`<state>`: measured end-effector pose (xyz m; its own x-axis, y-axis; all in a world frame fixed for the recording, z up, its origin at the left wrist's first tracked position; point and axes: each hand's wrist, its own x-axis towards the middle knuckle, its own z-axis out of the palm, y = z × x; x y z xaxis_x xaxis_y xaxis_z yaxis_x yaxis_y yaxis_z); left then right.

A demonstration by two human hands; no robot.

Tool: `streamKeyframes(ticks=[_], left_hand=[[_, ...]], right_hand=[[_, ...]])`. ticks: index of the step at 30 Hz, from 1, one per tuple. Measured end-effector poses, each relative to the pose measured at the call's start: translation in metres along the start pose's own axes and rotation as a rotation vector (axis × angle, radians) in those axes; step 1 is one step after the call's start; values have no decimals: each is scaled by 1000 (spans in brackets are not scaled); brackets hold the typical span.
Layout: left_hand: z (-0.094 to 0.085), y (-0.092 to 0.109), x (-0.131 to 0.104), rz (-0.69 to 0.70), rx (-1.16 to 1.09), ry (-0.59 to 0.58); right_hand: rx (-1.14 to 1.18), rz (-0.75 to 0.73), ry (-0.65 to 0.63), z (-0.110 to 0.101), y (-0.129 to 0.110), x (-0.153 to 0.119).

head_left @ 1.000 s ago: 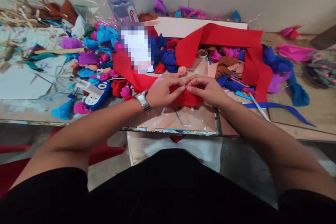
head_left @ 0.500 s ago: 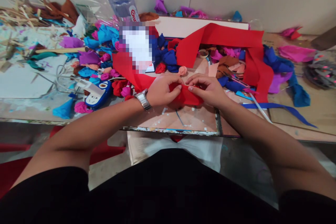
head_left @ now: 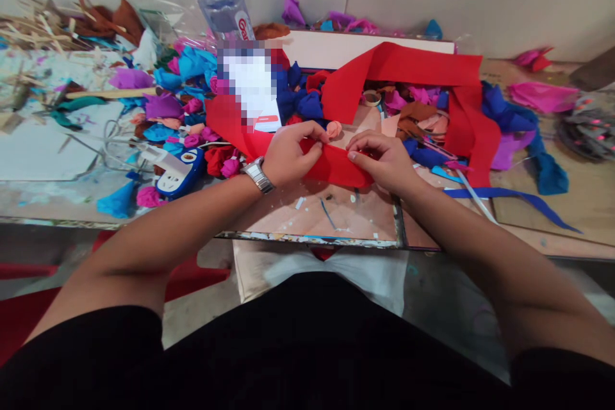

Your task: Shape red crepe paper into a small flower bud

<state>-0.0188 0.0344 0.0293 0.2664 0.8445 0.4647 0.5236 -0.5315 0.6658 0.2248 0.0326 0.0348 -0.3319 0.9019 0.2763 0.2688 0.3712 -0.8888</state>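
A red crepe paper strip (head_left: 339, 168) stretches between my two hands, just above the table's near edge. My left hand (head_left: 296, 152), with a metal watch (head_left: 259, 176) at the wrist, pinches its upper edge between thumb and fingers. My right hand (head_left: 382, 159) pinches the same edge further right, thumb toward me. Behind the fingers lies a small peach paper rosebud (head_left: 334, 130). More red paper (head_left: 235, 129) runs out to the left beyond my left hand; whether it joins the held piece is hidden.
A lit phone (head_left: 257, 86) leans near a water bottle (head_left: 223, 9). Blue, purple and pink paper flowers crowd the left, beside a blue power socket (head_left: 181, 174). A long red strip (head_left: 413, 64) is draped at the back right. A blue strip (head_left: 516, 197) lies at the right.
My hands have drawn slightly apart, with the left moving a little left and up. The red strip's upper edge is now straighter between them. The phone's screen picture differs.
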Motion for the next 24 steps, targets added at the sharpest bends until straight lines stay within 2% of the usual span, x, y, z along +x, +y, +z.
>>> streamKeyframes(ticks=[6, 12, 14, 24], left_hand=[[0, -2, 0, -6, 3, 11], [-1, 4, -4, 175, -4, -197], [0, 5, -5, 219, 15, -229], [1, 1, -5, 188, 39, -237]], right_hand=[[-32, -24, 19, 1, -1, -1], [-60, -104, -75, 4, 1, -3], [-71, -118, -87, 4, 2, -4], [-85, -76, -127, 3, 6, -4]])
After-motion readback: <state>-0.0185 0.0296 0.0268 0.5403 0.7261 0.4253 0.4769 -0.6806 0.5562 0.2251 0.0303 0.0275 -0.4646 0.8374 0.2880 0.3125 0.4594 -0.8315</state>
